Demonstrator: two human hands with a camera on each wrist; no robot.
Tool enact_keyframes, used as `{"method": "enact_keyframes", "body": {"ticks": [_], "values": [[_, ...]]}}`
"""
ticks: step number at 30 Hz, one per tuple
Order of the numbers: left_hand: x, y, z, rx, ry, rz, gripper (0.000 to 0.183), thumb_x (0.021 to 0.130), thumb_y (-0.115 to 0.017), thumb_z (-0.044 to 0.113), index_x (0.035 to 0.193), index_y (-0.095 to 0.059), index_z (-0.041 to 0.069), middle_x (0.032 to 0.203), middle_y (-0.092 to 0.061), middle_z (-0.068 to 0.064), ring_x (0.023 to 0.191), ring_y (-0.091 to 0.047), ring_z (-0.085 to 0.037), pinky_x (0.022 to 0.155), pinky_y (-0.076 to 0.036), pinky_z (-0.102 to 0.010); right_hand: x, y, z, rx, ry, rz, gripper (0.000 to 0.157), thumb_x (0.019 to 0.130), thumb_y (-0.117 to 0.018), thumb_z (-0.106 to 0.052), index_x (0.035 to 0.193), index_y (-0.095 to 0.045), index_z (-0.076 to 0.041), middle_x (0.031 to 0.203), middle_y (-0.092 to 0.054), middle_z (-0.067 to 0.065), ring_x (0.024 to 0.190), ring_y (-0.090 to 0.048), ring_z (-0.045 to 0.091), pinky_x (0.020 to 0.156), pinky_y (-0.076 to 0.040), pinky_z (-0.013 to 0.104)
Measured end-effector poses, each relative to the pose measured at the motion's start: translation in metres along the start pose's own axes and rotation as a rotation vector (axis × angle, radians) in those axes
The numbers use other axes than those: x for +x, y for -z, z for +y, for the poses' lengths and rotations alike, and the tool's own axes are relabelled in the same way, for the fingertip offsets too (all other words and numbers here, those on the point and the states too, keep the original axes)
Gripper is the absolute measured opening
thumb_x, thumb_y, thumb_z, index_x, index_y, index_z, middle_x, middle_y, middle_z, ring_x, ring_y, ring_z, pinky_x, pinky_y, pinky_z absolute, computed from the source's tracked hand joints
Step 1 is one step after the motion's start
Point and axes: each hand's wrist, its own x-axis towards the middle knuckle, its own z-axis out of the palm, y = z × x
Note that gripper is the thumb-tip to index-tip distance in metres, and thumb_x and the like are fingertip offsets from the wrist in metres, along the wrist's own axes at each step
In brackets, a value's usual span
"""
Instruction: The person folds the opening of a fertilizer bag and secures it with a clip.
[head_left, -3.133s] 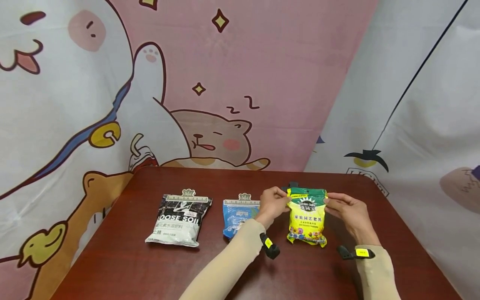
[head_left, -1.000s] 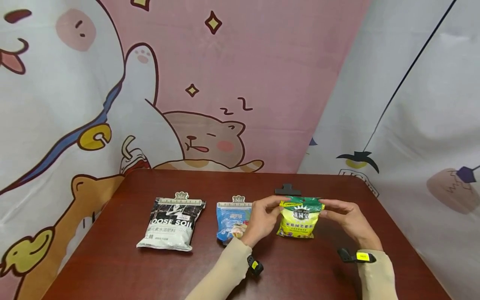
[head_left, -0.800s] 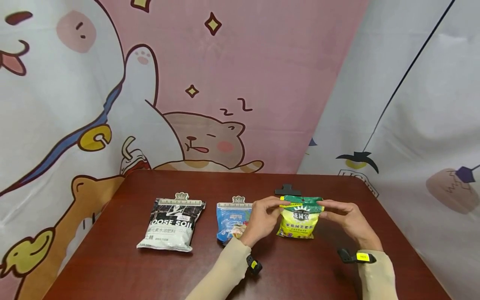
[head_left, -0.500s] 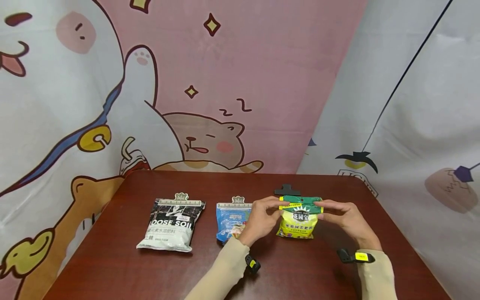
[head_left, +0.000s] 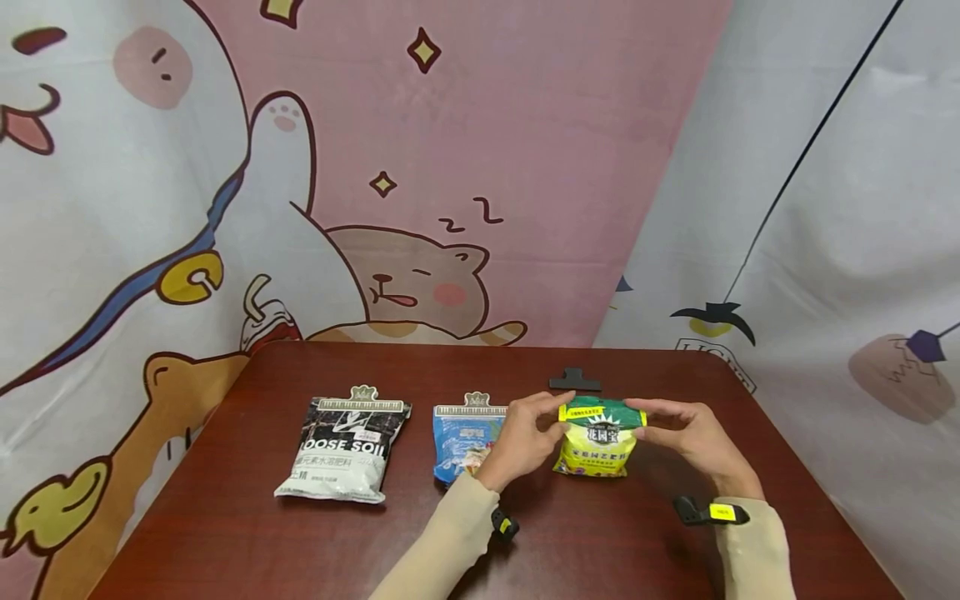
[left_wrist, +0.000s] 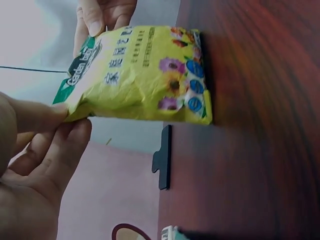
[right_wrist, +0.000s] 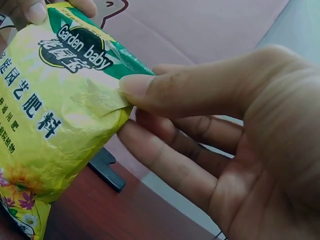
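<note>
A yellow fertilizer bag [head_left: 596, 457] with a green top band stands upright on the table, front toward me. My left hand [head_left: 522, 437] pinches its upper left corner between thumb and fingers. At the upper right corner, the thumb and fingers of my right hand [head_left: 697, 442] pinch it too. The left wrist view shows the flower-printed lower end of the bag [left_wrist: 140, 75] at the tabletop. In the right wrist view, my right thumb presses the front of the bag [right_wrist: 75, 110], with fingers behind it.
Behind the bag lies a loose black clip [head_left: 575, 382]. Left of my hands are a blue bag [head_left: 459, 442], partly hidden by my left hand, and a black-and-white bag [head_left: 337, 458], each with a metal clip on its top edge. A printed cloth [head_left: 525, 167] hangs behind the table [head_left: 300, 550].
The yellow bag's top has come down and it looks shorter than three seconds ago; the black clip behind it now shows. Over the last half second the green band has shifted slightly between my fingers.
</note>
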Motion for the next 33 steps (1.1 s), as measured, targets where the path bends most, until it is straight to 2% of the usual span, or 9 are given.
{"method": "enact_keyframes", "body": {"ticks": [4, 7, 12, 16, 20, 23, 26, 30, 33], "values": [[0.000, 0.003, 0.000, 0.068, -0.013, -0.028, 0.043, 0.096, -0.073, 0.011, 0.137, -0.067, 0.019, 0.099, -0.069, 0.000, 0.071, -0.045, -0.003, 0.061, -0.035, -0.016, -0.001, 0.001, -0.003, -0.087, -0.019, 0.002, 0.049, 0.085, -0.084, -0.036, 0.131, -0.072, -0.023, 0.138, -0.066, 0.006, 0.117, -0.059, 0.006, 0.085, -0.060, 0.028], [0.001, 0.004, -0.001, 0.098, -0.007, -0.048, 0.038, 0.096, -0.073, 0.014, 0.134, -0.069, 0.018, 0.093, -0.065, 0.004, 0.068, -0.042, -0.002, 0.058, -0.034, -0.016, -0.002, 0.001, -0.004, -0.150, -0.023, 0.004, 0.044, 0.086, -0.082, -0.041, 0.127, -0.074, -0.027, 0.136, -0.066, 0.008, 0.120, -0.053, 0.004, 0.085, -0.056, 0.023], [-0.001, 0.004, -0.003, 0.090, -0.005, -0.065, 0.026, 0.099, -0.069, 0.017, 0.124, -0.075, 0.015, 0.091, -0.065, 0.004, 0.067, -0.050, 0.002, 0.061, -0.043, -0.014, 0.001, -0.001, 0.000, -0.092, 0.008, -0.032, 0.033, 0.090, -0.080, -0.036, 0.119, -0.078, -0.021, 0.116, -0.072, 0.011, 0.103, -0.069, 0.020, 0.085, -0.061, 0.035], [-0.001, 0.003, -0.004, 0.070, -0.011, -0.046, 0.019, 0.101, -0.067, 0.018, 0.115, -0.079, 0.015, 0.089, -0.065, 0.004, 0.070, -0.057, 0.004, 0.066, -0.051, -0.015, 0.002, -0.002, 0.001, -0.094, -0.019, -0.036, 0.031, 0.090, -0.078, -0.040, 0.114, -0.080, -0.020, 0.107, -0.074, 0.007, 0.099, -0.071, 0.030, 0.085, -0.062, 0.040], [-0.002, 0.002, -0.004, 0.025, 0.011, -0.017, 0.017, 0.100, -0.068, 0.019, 0.110, -0.081, 0.013, 0.091, -0.057, 0.001, 0.067, -0.057, 0.004, 0.061, -0.050, -0.015, 0.003, -0.002, -0.001, -0.154, 0.004, -0.014, 0.024, 0.091, -0.077, -0.040, 0.107, -0.081, -0.022, 0.109, -0.074, 0.004, 0.098, -0.068, 0.020, 0.082, -0.058, 0.033], [-0.002, 0.001, -0.004, 0.027, 0.001, -0.002, 0.016, 0.100, -0.068, 0.018, 0.106, -0.082, 0.013, 0.099, -0.055, -0.003, 0.062, -0.053, 0.001, 0.059, -0.047, -0.016, 0.003, 0.000, -0.001, -0.162, 0.078, -0.015, 0.016, 0.093, -0.077, -0.031, 0.104, -0.082, -0.022, 0.116, -0.073, 0.006, 0.103, -0.064, 0.010, 0.082, -0.056, 0.028], [-0.001, 0.000, -0.002, 0.081, -0.046, -0.002, 0.015, 0.100, -0.067, 0.016, 0.102, -0.082, 0.013, 0.109, -0.064, -0.003, 0.075, -0.060, -0.004, 0.067, -0.050, -0.018, 0.003, 0.000, -0.002, -0.149, 0.139, -0.021, 0.012, 0.093, -0.077, -0.023, 0.104, -0.082, -0.021, 0.119, -0.072, 0.007, 0.107, -0.064, 0.006, 0.082, -0.057, 0.027], [0.000, -0.001, 0.000, 0.121, -0.070, -0.020, 0.016, 0.100, -0.065, 0.012, 0.105, -0.080, 0.015, 0.111, -0.073, 0.002, 0.097, -0.066, -0.005, 0.081, -0.052, -0.019, 0.001, 0.000, -0.008, -0.152, 0.160, -0.026, 0.013, 0.092, -0.078, -0.019, 0.104, -0.082, -0.021, 0.111, -0.075, 0.004, 0.101, -0.067, 0.008, 0.080, -0.058, 0.027], [-0.001, -0.004, 0.002, 0.099, -0.054, -0.043, 0.021, 0.099, -0.064, 0.009, 0.111, -0.079, 0.018, 0.109, -0.074, 0.005, 0.074, -0.059, -0.001, 0.068, -0.048, -0.016, 0.000, -0.001, -0.016, -0.195, 0.158, -0.019, 0.014, 0.090, -0.080, -0.019, 0.104, -0.081, -0.022, 0.105, -0.077, 0.000, 0.096, -0.067, 0.010, 0.079, -0.057, 0.027]]}}
